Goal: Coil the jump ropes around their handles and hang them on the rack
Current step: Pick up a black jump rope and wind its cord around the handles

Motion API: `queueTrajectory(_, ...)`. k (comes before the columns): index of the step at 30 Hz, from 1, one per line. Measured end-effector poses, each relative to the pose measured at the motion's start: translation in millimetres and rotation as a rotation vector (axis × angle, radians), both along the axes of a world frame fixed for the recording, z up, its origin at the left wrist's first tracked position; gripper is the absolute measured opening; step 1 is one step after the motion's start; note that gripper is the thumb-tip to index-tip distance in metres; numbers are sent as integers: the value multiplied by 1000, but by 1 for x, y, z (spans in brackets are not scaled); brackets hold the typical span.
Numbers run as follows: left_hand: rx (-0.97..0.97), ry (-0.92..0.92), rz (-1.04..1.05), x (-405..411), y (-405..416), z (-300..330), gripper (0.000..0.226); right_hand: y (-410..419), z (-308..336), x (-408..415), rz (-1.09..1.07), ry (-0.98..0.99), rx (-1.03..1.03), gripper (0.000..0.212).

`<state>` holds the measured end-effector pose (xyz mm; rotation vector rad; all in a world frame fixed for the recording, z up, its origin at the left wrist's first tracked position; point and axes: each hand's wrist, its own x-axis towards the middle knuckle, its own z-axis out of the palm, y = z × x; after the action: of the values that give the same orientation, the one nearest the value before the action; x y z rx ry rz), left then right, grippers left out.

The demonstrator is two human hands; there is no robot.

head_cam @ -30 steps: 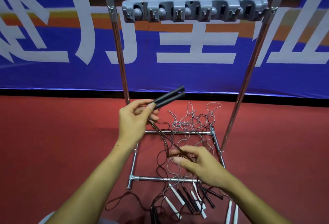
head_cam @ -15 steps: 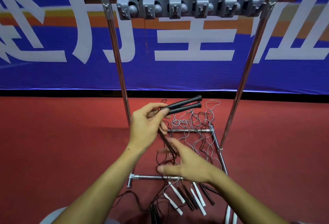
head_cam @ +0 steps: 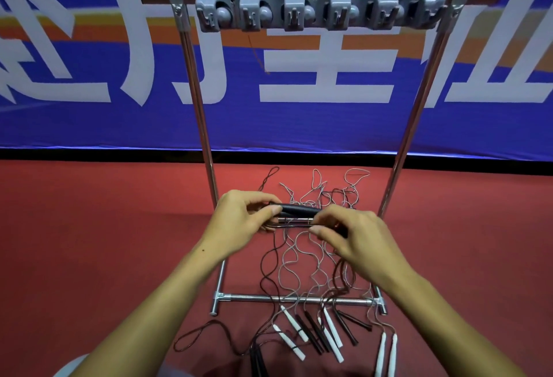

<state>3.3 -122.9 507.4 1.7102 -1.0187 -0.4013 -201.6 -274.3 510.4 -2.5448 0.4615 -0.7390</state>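
Coiling step in hand: black handles [head_cam: 294,210] held level, low between the rack [head_cam: 206,125] uprights, left hand [head_cam: 239,221] pinching the left end, right hand [head_cam: 356,236] fingers curled over the right end. Black cord [head_cam: 269,260] trails down to the floor, seemingly unwound. Next move, judged: right hand takes the cord and wraps it round the handles. Grey hook bar [head_cam: 320,11] at far top carries no rope. Other ropes [head_cam: 317,334], white- and black-handled, lie tangled near the base

Even, bright light; soft shadows; wide-angle bending at edges; slight blur throughout.
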Motion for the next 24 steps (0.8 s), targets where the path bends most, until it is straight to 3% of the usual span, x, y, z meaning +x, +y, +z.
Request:
queueTrajectory(5, 139, -42, -223, -11, 4, 8, 9, -16, 13, -11, 101, 56, 147, 9)
queueTrajectory(14, 102, 152, -461, -27, 10, 30, 13, -29, 22, -20, 359, 3, 856, 8)
queueTrajectory(19, 12, 277, -461, -33, 12, 32, 19, -23, 13, -16, 372, -21, 1103, 7)
queueTrajectory(24, -84, 482, -357, -35, 13, 33, 19, -4, 0, -1, 344, -240, 1228, 12)
